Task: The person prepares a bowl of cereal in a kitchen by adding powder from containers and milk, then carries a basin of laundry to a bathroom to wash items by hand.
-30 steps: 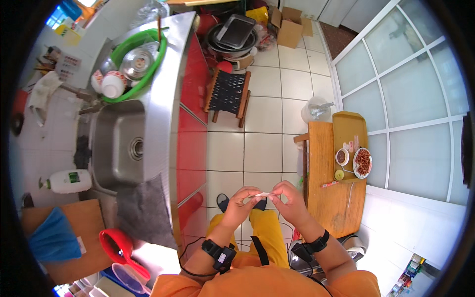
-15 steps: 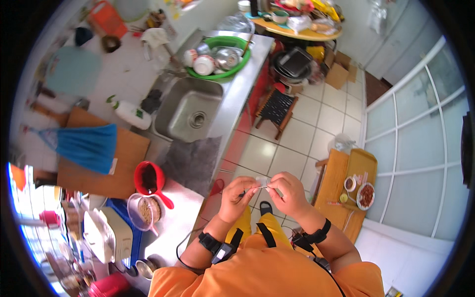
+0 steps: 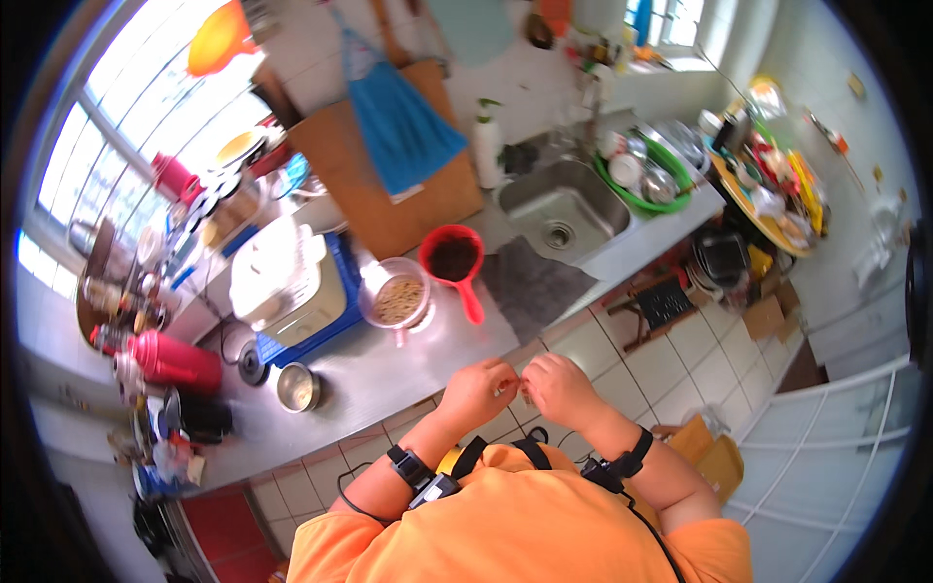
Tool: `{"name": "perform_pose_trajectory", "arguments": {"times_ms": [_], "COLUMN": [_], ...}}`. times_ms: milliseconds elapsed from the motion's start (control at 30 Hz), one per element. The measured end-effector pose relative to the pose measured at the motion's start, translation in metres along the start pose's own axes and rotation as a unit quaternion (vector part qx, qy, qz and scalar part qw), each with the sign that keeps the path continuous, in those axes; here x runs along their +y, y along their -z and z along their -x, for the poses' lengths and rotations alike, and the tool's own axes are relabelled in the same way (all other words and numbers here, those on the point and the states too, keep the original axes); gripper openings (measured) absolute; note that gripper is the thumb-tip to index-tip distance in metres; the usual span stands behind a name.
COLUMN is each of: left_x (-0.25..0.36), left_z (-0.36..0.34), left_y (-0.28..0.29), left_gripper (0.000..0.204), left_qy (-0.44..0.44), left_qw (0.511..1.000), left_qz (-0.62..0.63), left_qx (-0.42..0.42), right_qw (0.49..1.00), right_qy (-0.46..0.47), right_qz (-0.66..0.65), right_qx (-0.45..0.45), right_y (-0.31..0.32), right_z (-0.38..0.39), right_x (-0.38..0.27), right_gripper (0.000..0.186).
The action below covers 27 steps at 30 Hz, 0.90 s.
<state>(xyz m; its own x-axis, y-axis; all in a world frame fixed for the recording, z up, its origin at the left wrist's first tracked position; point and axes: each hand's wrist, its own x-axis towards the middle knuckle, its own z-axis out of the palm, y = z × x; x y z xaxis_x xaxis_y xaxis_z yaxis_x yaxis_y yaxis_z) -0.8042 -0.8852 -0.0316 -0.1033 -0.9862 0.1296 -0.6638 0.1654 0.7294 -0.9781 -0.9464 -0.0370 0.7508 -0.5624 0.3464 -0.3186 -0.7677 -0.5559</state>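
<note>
My left hand (image 3: pixel 479 394) and my right hand (image 3: pixel 562 391) are raised close together in front of my chest, just off the counter's front edge. Both have curled fingers with thumb and fingertips pinched. Whatever lies between the fingertips is too small and too hidden to name. Nearest to them on the steel counter (image 3: pixel 379 384) are a red ladle-shaped scoop (image 3: pixel 470 301) with dark contents and a clear plastic strainer-like cup (image 3: pixel 394 270) of pale brown grains. A grey cloth (image 3: pixel 535 287) hangs over the counter edge beside the scoop.
A sink (image 3: pixel 564 206) and a green basin (image 3: pixel 649 194) of dishes lie to the right. A small metal bowl (image 3: pixel 298 388), a white lidded box (image 3: pixel 292 282) on a blue tray and a red thermos (image 3: pixel 175 360) stand left. A low stool (image 3: pixel 663 303) is on the tiled floor.
The view has swung left, bringing the window and left counter into sight. My hands stay together, their fingers more curled; the small clear piece seen between them earlier is now hidden.
</note>
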Motion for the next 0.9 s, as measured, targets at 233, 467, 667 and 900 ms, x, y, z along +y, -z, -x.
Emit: {"name": "perform_pose_trajectory", "arguments": {"times_ms": [233,467,667,900], "left_x": [-0.069,-0.153,-0.199,-0.204], "left_z": [0.082,0.161,0.206,0.220], "left_y": [0.055,0.097,0.132,0.160], "left_gripper": [0.009,0.012,0.010,0.013], "left_qy": [0.044,0.236,0.289,0.261], "left_qw": [0.998,0.912,0.810,0.884], "left_qz": [-0.049,0.317,0.471,0.327], "left_qx": [0.024,0.113,0.199,0.208], "right_qw": [0.976,0.952,0.942,0.973], "right_qy": [0.175,0.287,0.323,0.161], "right_qz": [0.087,0.045,0.000,-0.147], "right_qx": [-0.098,-0.091,-0.091,-0.081], "right_y": [-0.091,-0.175,-0.229,-0.249], "right_z": [-0.056,-0.126,-0.153,-0.172], "right_x": [-0.057,-0.116,-0.161,-0.173], "right_gripper": [0.008,0.010,0.012,0.010]}}
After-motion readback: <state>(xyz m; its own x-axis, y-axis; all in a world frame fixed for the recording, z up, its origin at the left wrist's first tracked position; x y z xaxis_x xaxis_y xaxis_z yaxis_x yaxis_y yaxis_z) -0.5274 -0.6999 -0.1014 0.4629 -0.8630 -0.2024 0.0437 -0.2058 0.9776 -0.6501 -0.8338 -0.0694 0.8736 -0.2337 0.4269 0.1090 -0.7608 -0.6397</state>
